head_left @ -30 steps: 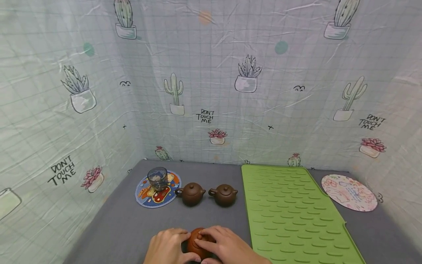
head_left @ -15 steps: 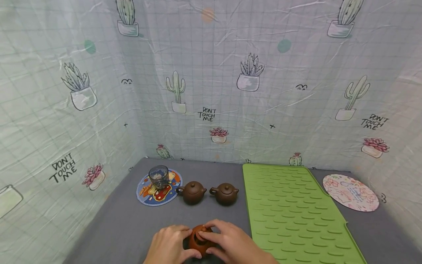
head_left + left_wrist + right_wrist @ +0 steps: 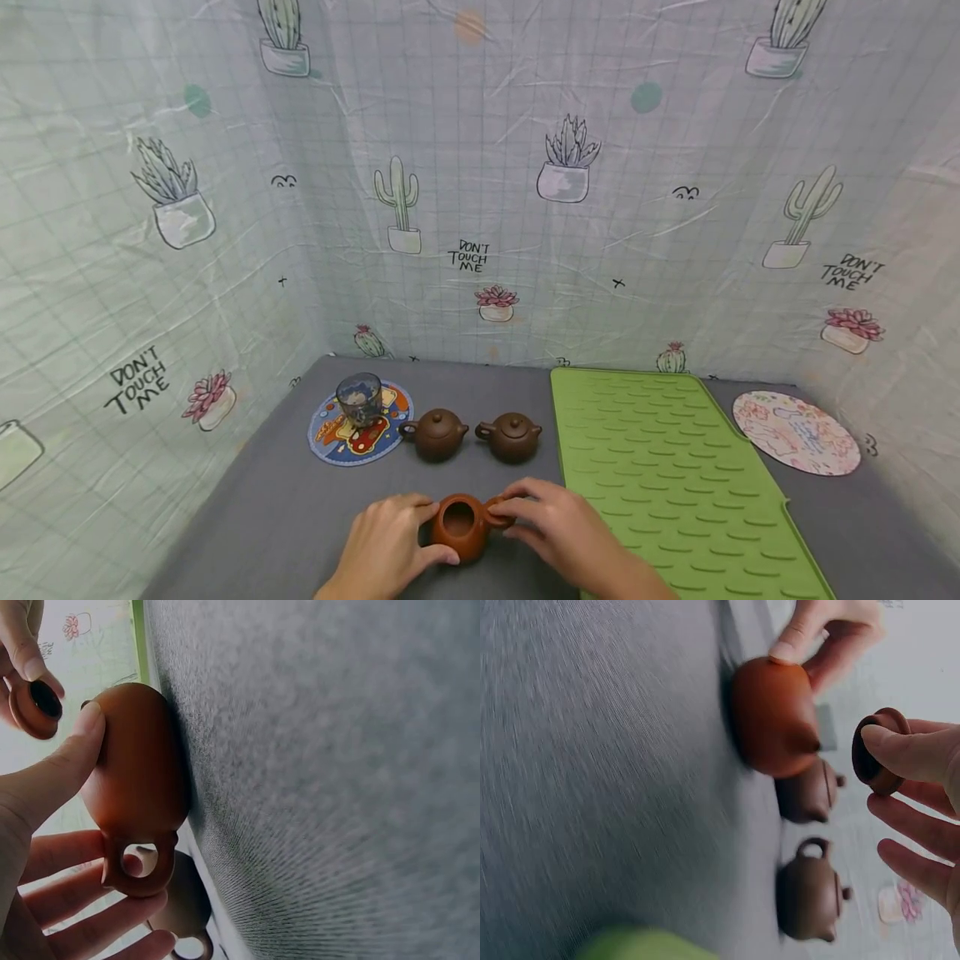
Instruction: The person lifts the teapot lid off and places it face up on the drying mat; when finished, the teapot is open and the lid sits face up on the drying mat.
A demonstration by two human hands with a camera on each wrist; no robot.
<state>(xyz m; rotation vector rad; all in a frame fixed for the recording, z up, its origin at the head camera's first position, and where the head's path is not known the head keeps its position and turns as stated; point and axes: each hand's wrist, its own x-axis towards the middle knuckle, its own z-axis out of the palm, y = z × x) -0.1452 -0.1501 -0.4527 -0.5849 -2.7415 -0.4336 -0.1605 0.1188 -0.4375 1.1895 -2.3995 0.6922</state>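
An orange-brown teapot (image 3: 474, 546) stands on the grey table near its front, its round mouth uncovered. My left hand (image 3: 390, 537) holds the pot from the left, with the thumb on its near side and the fingers around the handle side, as the left wrist view shows. Just right of the mouth, my right hand (image 3: 555, 529) pinches the teapot's lid (image 3: 499, 512) between thumb and fingers. The lid is tilted, and its dark underside shows in the left wrist view. In the right wrist view the lid (image 3: 883, 754) is apart from the teapot (image 3: 772, 716).
Two dark brown teapots, one on the left (image 3: 438, 435) and one on the right (image 3: 513, 437), stand behind, lids on. Left of them a glass (image 3: 360, 400) stands on a blue patterned round mat (image 3: 330, 446). A green ridged mat (image 3: 675, 483) lies right, beside a pink floral oval mat (image 3: 795, 433).
My right hand has lifted the lid off the teapot and moved it to the right, uncovering the mouth. The left hand stays on the pot.
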